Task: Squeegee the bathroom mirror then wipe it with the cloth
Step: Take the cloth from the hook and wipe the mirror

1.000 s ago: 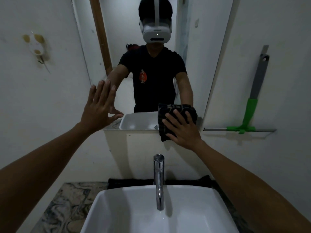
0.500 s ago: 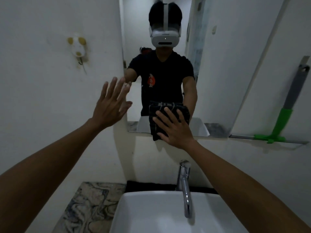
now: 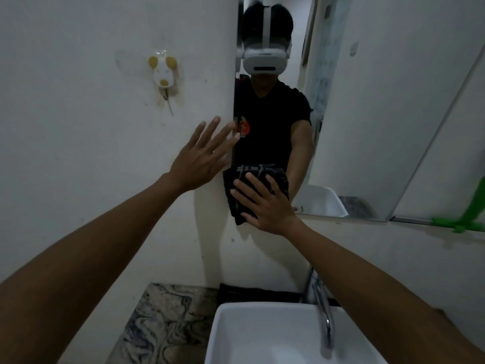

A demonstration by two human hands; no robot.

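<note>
fingers (image 3: 245,190) flat on dark checked cloth (image 3: 253,174)

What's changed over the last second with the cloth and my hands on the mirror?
The right hand has slid the dark cloth leftward along the bottom edge of the mirror, from about mid-width to its lower left corner. The camera view swung left too. Unchanged: the cloth stays pressed flat under the right palm, the left hand stays open at the mirror's left edge, and the green squeegee rests against the wall.
</note>
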